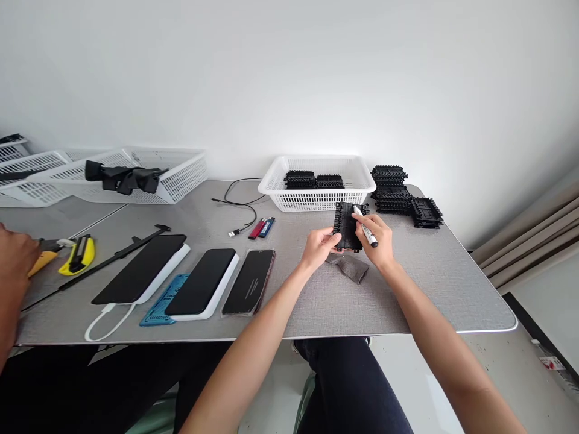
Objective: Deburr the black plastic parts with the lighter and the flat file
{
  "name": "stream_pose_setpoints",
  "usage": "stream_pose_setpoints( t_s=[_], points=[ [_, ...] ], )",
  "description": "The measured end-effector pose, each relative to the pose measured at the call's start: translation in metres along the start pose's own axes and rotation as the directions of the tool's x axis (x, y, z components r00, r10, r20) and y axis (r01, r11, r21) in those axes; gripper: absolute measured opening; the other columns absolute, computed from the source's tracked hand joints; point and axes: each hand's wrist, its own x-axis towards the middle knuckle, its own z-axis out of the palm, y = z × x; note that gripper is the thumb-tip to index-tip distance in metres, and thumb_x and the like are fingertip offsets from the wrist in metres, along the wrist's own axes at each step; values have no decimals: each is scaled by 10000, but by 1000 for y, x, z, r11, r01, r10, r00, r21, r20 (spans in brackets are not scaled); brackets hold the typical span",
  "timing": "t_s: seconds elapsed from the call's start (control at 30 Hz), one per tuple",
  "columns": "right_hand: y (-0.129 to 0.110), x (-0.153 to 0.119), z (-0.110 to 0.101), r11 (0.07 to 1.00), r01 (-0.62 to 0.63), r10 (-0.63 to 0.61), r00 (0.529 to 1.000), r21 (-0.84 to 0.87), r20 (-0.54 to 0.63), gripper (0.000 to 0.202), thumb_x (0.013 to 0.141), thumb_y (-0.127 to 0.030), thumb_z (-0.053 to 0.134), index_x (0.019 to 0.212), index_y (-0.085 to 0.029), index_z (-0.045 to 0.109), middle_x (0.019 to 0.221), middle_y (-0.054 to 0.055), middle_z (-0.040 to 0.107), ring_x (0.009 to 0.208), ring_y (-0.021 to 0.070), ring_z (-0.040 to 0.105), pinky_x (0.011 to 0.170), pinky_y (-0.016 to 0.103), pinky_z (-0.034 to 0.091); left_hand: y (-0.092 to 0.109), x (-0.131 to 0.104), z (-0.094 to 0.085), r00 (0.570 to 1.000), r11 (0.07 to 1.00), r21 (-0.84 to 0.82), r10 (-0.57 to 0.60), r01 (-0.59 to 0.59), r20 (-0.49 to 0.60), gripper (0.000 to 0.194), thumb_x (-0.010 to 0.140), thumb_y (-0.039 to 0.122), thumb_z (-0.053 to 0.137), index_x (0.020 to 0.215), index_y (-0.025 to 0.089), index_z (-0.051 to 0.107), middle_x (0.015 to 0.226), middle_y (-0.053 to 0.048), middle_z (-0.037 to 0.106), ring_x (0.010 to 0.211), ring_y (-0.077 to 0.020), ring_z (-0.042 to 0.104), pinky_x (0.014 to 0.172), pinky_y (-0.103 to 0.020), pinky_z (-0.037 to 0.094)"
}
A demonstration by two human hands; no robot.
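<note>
My left hand (320, 246) grips the left edge of a black plastic part (347, 228) with toothed sides, holding it tilted up above the table. In my right hand (379, 236) is a white marker pen (365, 226) with a black end, its upper tip against or just over the part's face; I cannot tell whether it touches. Below the part lies a crumpled grey cloth (351, 269). Just behind, a white basket (316, 202) holds several similar black parts (299, 179). More of them stand in stacks (389, 188) right of the basket, with a lower pile (426, 212) beside.
Left of my arms lie phones (249, 282), white power banks (215, 301), a black caliper (122, 253), a yellow tool (78, 254), two lighters (261, 228) and a black cable (246, 205). Another person's hand (15, 259) is at far left. White baskets (185, 175) line the wall.
</note>
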Motion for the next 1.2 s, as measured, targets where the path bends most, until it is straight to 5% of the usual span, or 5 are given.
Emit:
stream_pose_setpoints(
  t_s=[0.4,0.53,0.67,0.9,1.2],
  points=[
    [-1,18,-33,981,-194,192,968,0,-160,344,967,-359,550,1271,-219,629,983,88,642,924,238,631,854,413,530,-2,4,-5,972,993,-111,-65,41,-224,632,669,622,774,1004,95,682,860,-100,748,734,-245,741,737,-426,644],
    [5,14,-56,932,-360,360,933,40,13,716,834,-388,707,1483,-245,439,1215,121,594,898,213,627,799,390,552,-3,6,-10,934,995,-101,-59,25,-352,646,658,644,766,999,105,665,827,-74,736,713,-237,734,722,-412,635],
    [15,-17,-63,881,-467,473,858,-77,203,472,939,-370,521,1386,-230,583,1168,108,673,779,193,642,719,358,551,-5,7,-11,919,995,-96,-46,9,-393,628,646,647,771,951,110,655,806,-57,723,699,-233,719,698,-404,627],
    [38,-52,-62,779,-450,596,747,-437,294,441,913,-147,423,1190,-250,749,1195,91,726,1112,277,676,931,374,504,-8,7,-11,900,997,-78,-37,3,-434,596,617,636,789,858,109,648,725,-20,660,689,-194,648,655,-374,608],
    [32,-39,-72,802,-401,569,739,-443,361,346,915,-212,486,1074,-275,787,1194,91,727,1037,289,693,908,403,508,-4,6,-14,908,1000,-12,-10,5,-419,525,691,621,725,872,131,680,751,-27,654,694,-177,591,599,-309,565]
  ],
)
